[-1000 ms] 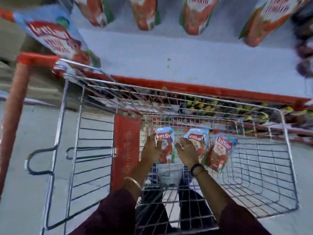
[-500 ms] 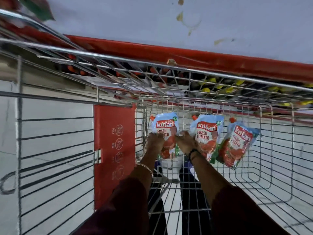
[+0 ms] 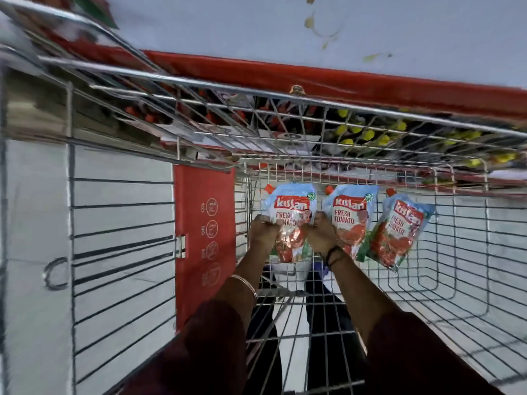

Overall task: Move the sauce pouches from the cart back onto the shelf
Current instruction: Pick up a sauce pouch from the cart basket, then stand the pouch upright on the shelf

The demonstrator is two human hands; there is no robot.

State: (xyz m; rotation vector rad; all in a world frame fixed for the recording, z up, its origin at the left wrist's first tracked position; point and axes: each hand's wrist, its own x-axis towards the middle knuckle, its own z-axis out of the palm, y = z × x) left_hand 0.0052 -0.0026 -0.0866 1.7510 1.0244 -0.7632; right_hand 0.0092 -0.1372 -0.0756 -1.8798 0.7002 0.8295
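Three tomato sauce pouches lean against the far wall of the wire cart [image 3: 470, 280]. My left hand [image 3: 263, 230] and my right hand [image 3: 320, 233] both grip the left pouch [image 3: 291, 212] by its sides. The middle pouch [image 3: 352, 218] stands just right of my right hand. The right pouch [image 3: 397, 232] leans tilted against the middle one. The white shelf [image 3: 285, 29] with its red front edge runs across the top of the view.
A red child-seat flap [image 3: 204, 243] hangs at the cart's left inner wall. The cart's rim bar [image 3: 199, 81] crosses in front of the shelf edge. Bottles with yellow and red caps [image 3: 368, 135] stand on a lower shelf behind the wire.
The view has dropped and closed in on the cart, so the pouches on the shelf have left the frame. Both hands have settled onto the left pouch's sides.
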